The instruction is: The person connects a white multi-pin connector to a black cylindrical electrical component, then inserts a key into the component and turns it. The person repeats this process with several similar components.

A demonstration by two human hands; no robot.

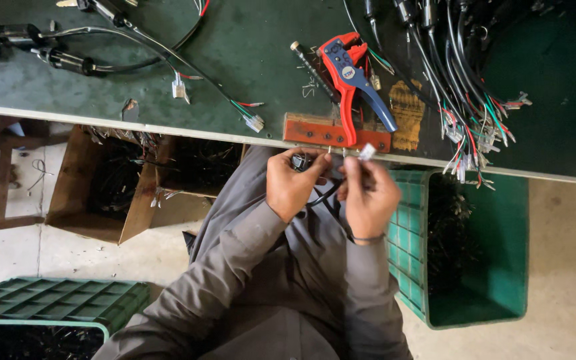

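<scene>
Both hands work just below the near edge of the green bench (248, 60). Left hand (293, 185) is closed around a black cable (321, 195). Right hand (370, 198) pinches a small white connector (367, 152) between its fingertips. Red-and-blue wire stripper (351, 80) lies on the bench, just above the hands. Green crate (481, 247) stands below the bench.

A black cable (328, 193) with a small white connector (367, 152), held below the table edge.

A round grey label (348, 72) sits on the red wire stripper (345, 80) lying on the green desk (248, 60); an open brown cardboard box (95, 193) stands on the floor below.
</scene>
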